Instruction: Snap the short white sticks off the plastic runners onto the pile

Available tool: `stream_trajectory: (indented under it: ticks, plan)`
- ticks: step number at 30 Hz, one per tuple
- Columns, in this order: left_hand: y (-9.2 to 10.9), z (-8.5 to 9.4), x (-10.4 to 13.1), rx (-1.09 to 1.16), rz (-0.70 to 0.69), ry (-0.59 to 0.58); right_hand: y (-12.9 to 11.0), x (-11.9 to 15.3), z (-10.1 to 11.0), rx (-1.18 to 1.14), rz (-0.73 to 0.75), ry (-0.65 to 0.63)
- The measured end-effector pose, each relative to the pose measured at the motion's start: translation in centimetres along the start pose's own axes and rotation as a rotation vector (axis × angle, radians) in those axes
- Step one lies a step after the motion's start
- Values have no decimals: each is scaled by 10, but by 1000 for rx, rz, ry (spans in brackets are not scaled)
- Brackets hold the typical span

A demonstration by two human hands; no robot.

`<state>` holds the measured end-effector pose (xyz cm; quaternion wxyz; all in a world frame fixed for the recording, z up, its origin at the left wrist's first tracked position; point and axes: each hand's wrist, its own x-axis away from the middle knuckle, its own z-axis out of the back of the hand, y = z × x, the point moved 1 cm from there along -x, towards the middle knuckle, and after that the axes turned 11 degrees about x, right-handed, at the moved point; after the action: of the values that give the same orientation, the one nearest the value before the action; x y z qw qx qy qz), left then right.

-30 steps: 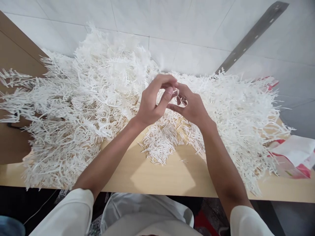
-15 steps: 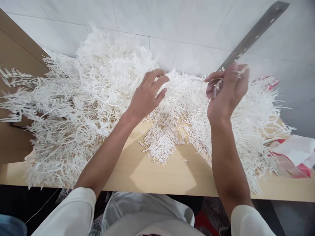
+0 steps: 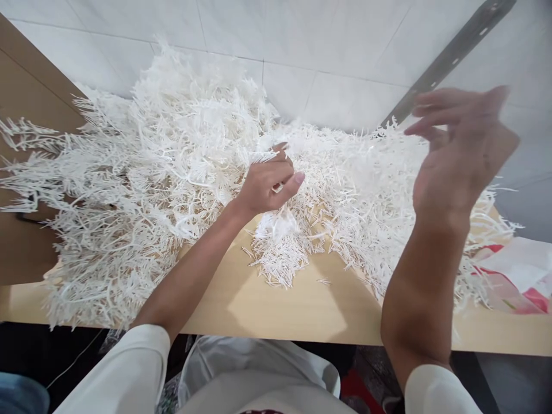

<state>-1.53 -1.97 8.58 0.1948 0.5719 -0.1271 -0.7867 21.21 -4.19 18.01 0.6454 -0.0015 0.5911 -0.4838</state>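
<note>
My left hand [image 3: 269, 183] is above the middle of the table with its fingers curled in and the thumb stretched forward. A white, branched, plastic-looking sprig [image 3: 260, 156] shows over its knuckles, and blurred white strands hang just beneath, so the hand appears to grip it. Raised over the right side, my right hand [image 3: 466, 144] is smeared by motion; its fingers are extended and nothing shows in them. Below my left hand lies a small heap of short white sticks [image 3: 282, 259]. A large pile of white branched sprigs [image 3: 142, 172] stands on the left.
Another pile of white sprigs [image 3: 366, 190] spreads over the right half of the pale wooden table [image 3: 276, 313]. A red and white plastic bag [image 3: 517, 273] lies at the right edge. Cardboard [image 3: 26, 247] stands at the left, with a tiled wall [image 3: 328, 40] behind.
My right hand has swung up and to the right, its fingers now extended. My left hand has moved slightly down and right, and its fingers have curled in.
</note>
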Motion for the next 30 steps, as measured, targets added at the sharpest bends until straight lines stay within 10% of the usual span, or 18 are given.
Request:
stream_trajectory:
  ticks: [9,18,24,30]
  plan:
    - [35,-4,-11,217,0,-207,-6,28,-43,-186,-99,-671]
    - [24,-10,-13,280,234,109,24,29,-49,-178,-129,-424]
    - [9,-12,-14,80,317,164,9,36,-55,-284,-180,-603]
    - [-3,-11,-13,415,612,-52,11,37,-60,-219,-101,-502]
